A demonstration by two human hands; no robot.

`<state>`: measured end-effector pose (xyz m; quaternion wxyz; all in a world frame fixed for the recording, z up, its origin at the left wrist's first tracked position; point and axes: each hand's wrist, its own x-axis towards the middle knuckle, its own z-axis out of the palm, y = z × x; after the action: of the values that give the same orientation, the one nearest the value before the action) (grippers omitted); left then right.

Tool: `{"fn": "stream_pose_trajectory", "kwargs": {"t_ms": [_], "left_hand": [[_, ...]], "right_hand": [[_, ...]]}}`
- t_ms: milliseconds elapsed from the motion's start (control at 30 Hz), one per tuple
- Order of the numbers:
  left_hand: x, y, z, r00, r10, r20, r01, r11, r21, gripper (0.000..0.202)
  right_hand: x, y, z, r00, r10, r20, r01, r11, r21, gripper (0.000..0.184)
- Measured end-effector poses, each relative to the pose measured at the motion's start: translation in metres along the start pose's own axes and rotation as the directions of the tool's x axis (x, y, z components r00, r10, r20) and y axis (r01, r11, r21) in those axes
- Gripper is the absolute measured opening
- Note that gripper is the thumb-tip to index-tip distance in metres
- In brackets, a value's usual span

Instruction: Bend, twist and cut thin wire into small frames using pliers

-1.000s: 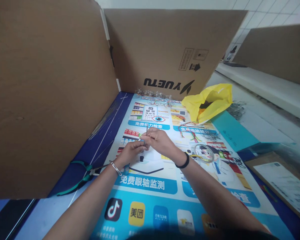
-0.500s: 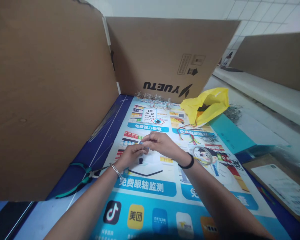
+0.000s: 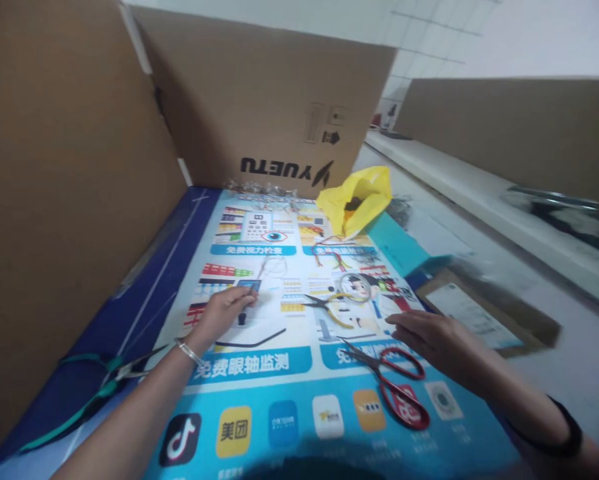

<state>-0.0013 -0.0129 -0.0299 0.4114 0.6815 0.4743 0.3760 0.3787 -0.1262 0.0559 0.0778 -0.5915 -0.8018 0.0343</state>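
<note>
My left hand is closed in a pinch over the printed sheet. A thin, faint wire-like strand with a loop rises from its fingertips. To the right, my right hand hovers, slightly blurred, its fingers stretched out and nothing visible in them. Just below it lie red-handled scissors. Left of its fingertips rest yellow-handled pliers. A clear ring-shaped roll lies beyond the pliers.
Cardboard panels wall the far and left sides. Near the back sit a yellow bag, coloured strings and a tangled clear heap. Green-handled pliers lie left, a turquoise box and brown parcel right.
My hands have parted. The right one has swung right, while the left keeps its pinch, now with a thin strand showing. The view has turned right, bringing the pliers and scissors into sight.
</note>
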Motion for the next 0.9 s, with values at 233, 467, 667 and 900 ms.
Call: {"fn": "stream_pose_trajectory", "kwargs": {"t_ms": [233, 467, 667, 900], "left_hand": [[-0.006, 0.004, 0.010, 0.962, -0.261, 0.075, 0.259, 0.965, 0.038, 0.030], [-0.034, 0.032, 0.023, 0.895, -0.348, 0.279, 0.392, 0.912, -0.121, 0.017], [-0.055, 0.031, 0.016, 0.873, -0.337, 0.353, 0.417, 0.891, -0.179, 0.016], [-0.067, 0.028, 0.007, 0.861, -0.340, 0.378, 0.459, 0.840, -0.290, 0.010]], "right_hand": [[-0.087, -0.001, 0.022, 0.986, 0.166, 0.011, -0.166, 0.985, -0.042, 0.024], [-0.083, -0.019, 0.075, 0.999, -0.041, -0.036, 0.035, 0.988, -0.148, 0.058], [-0.072, -0.009, 0.091, 1.000, 0.004, -0.010, -0.006, 0.983, -0.183, 0.065], [-0.033, -0.047, 0.069, 0.999, 0.029, 0.025, -0.034, 0.965, 0.260, 0.039]]}}
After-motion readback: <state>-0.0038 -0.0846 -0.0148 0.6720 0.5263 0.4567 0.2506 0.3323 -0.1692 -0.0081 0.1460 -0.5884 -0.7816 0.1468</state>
